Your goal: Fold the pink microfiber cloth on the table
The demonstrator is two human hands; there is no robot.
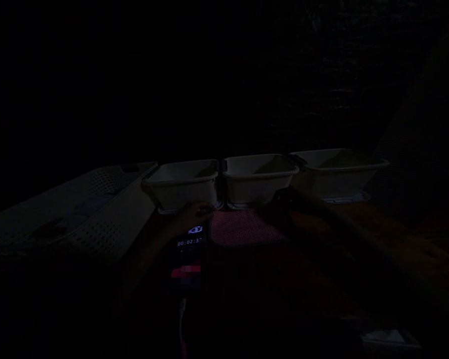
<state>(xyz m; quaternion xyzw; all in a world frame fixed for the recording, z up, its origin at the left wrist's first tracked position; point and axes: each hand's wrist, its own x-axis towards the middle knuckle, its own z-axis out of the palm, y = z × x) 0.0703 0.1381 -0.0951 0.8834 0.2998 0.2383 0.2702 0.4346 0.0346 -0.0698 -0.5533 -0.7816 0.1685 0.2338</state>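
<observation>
The scene is very dark. A pink cloth (pixel 245 227) lies flat on the table in front of three pale tubs. My left hand (pixel 196 212) rests at the cloth's left far corner, just above a lit phone (pixel 189 249) showing a timer. My right hand (pixel 280 202) reaches to the cloth's right far corner, near the front of the middle tub (pixel 260 182). Both hands appear as dim shapes and their fingers cannot be made out.
The left tub (pixel 183 182) and the right tub (pixel 336 174) flank the middle one in a row. A large perforated pale basket (pixel 97 214) stands at the left. A cable runs from the phone toward me. A pale flat object (pixel 391 341) sits at the bottom right.
</observation>
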